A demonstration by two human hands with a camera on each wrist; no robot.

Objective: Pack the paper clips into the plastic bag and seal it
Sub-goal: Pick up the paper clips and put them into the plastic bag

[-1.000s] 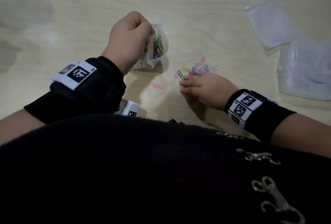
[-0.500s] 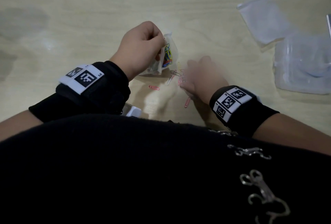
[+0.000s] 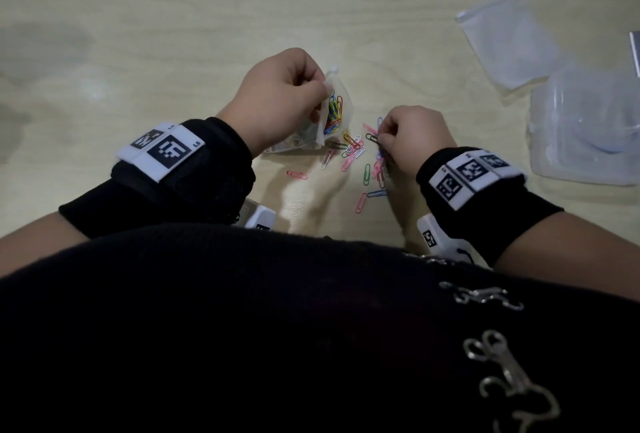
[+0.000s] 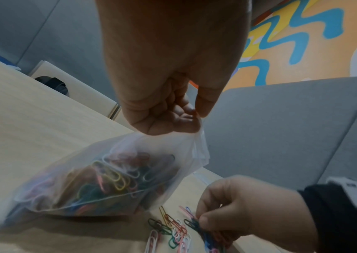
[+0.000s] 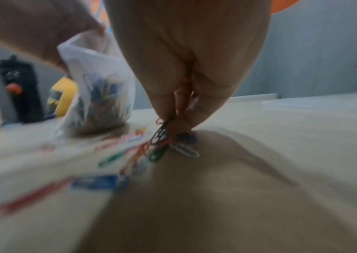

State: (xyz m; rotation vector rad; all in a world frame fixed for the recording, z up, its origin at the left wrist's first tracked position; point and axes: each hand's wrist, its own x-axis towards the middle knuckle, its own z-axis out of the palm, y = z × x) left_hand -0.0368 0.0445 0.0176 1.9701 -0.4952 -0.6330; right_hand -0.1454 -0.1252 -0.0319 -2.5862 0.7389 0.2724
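A small clear plastic bag (image 3: pixel 337 110) (image 4: pixel 99 181) (image 5: pixel 99 95) holds many coloured paper clips and stands on the wooden table (image 3: pixel 173 17). My left hand (image 3: pixel 280 100) (image 4: pixel 173 116) pinches its top rim and holds the mouth up. Loose paper clips (image 3: pixel 353 152) (image 4: pixel 171 229) (image 5: pixel 117 154) lie on the table between the hands. My right hand (image 3: pixel 412 141) (image 5: pixel 179 118) (image 4: pixel 238 207) pinches a bunch of clips (image 5: pixel 166 138) just to the right of the bag, low over the table.
A spare flat plastic bag (image 3: pixel 512 41) lies at the far right. A clear plastic container (image 3: pixel 585 124) sits beside it near the right edge. A single pink clip (image 3: pixel 296 175) lies apart, close to my left wrist.
My right hand swept the loose clips leftward towards the bag and has gathered a bunch in its fingers. The left hand with the bag shifted slightly right and nearer.
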